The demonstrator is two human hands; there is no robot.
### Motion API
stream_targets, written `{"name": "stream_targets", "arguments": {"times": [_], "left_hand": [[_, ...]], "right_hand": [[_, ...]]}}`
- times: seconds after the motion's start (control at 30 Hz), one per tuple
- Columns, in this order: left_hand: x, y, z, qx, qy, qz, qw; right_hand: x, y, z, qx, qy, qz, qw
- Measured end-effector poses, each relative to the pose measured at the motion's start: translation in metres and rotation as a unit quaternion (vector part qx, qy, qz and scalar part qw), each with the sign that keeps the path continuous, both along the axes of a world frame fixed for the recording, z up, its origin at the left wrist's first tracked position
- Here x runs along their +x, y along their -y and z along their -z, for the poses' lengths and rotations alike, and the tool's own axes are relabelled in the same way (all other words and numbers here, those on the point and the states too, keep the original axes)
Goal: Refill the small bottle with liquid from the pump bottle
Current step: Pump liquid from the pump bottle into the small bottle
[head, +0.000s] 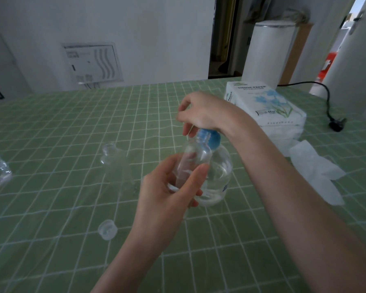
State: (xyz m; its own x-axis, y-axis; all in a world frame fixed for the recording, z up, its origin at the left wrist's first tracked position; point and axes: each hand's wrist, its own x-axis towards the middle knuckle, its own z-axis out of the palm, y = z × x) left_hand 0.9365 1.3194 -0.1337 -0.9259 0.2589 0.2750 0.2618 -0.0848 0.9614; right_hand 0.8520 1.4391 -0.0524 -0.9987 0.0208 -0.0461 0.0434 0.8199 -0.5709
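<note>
While right hand (201,115) presses the pump bottle (218,166), left fingers (199,176) clamp the small bottle (193,157).

Small clear plastic bottle (193,160): transparent, glossy, smooth-walled. Larger clear plastic pump bottle (219,176): transparent, glossy, with an opaque blue plastic pump head (207,137) of smooth, slightly satin finish. Clear plastic screw cap (107,229): translucent, ribbed. Green checked tablecloth (72,127): matt, creased, woven look. White tissue pack (266,104): thin glossy plastic film wrap. Loose white tissue sheets (317,172): soft, matt, crumpled paper.
</note>
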Motion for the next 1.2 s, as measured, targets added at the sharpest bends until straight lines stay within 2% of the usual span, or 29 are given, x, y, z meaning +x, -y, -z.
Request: {"name": "stream_targets", "arguments": {"times": [0.17, 0.57, 0.87, 1.2], "left_hand": [[0.0, -0.003, -0.003, 0.015, -0.001, 0.004, 1.0], [0.002, -0.003, -0.001, 0.002, -0.001, -0.013, 1.0], [0.0, -0.003, -0.004, 0.017, -0.002, -0.007, 1.0], [0.001, -0.003, 0.0, 0.003, -0.003, -0.015, 1.0]], "right_hand": [[0.0, -0.002, -0.01, 0.012, -0.035, 0.004, 0.999], [-0.003, -0.001, 0.0, 0.016, 0.004, 0.01, 1.0], [-0.001, -0.001, -0.013, 0.03, -0.038, 0.009, 0.999], [-0.002, -0.001, 0.001, 0.012, 0.005, 0.011, 1.0]]}}
